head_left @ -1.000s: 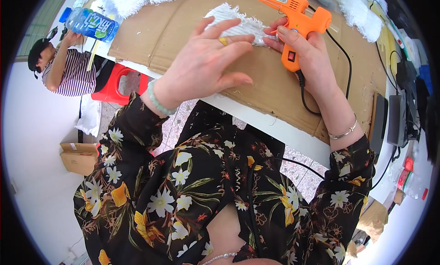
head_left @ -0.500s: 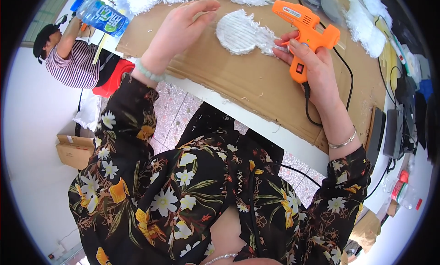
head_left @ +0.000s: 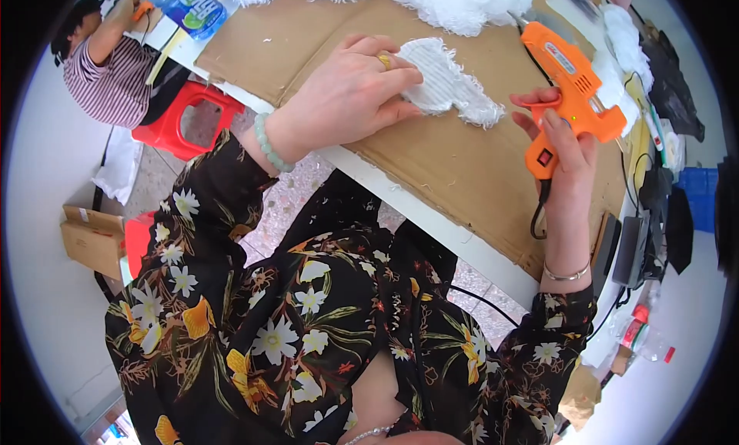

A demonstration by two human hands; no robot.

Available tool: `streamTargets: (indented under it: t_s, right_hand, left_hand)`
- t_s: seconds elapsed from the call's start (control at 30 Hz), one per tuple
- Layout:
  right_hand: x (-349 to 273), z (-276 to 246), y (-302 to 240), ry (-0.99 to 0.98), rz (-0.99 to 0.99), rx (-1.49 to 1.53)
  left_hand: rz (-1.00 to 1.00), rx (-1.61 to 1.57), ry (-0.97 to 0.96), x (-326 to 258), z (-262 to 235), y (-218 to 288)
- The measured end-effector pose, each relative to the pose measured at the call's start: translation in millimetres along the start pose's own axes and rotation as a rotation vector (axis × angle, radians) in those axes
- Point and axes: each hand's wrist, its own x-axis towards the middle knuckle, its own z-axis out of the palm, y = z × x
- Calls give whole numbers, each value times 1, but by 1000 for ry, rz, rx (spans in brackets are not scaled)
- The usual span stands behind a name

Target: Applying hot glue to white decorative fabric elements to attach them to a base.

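Fabric piece on cardboard sheet, glue gun seemingly right.

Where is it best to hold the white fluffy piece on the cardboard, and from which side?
Press the white fluffy piece flat from above at its round ribbed end, as the left hand does; its fringed right tail stays free, near the orange glue gun in the right hand.

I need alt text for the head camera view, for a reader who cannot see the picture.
Seen from above, a person in a dark floral blouse presses the left hand on a white fluffy fabric piece lying on a cardboard sheet, while the right hand holds an orange glue gun beside it. More white fluff lies at the far edge.
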Motion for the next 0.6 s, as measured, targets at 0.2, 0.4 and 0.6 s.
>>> streamTargets:
  t_s: [0.2,0.4,0.6]
  right_hand:
    - [2,-6,-23,-54,-196,-226]
    - [-2,-1,-13,-187,101,-529]
    - [10,2,-4,-197,201,-683]
  left_hand:
    - [8,-16,-110,-2,4,7]
    - [2,-45,-183,3,9,17]
    - [-2,-35,-134,9,19,21]
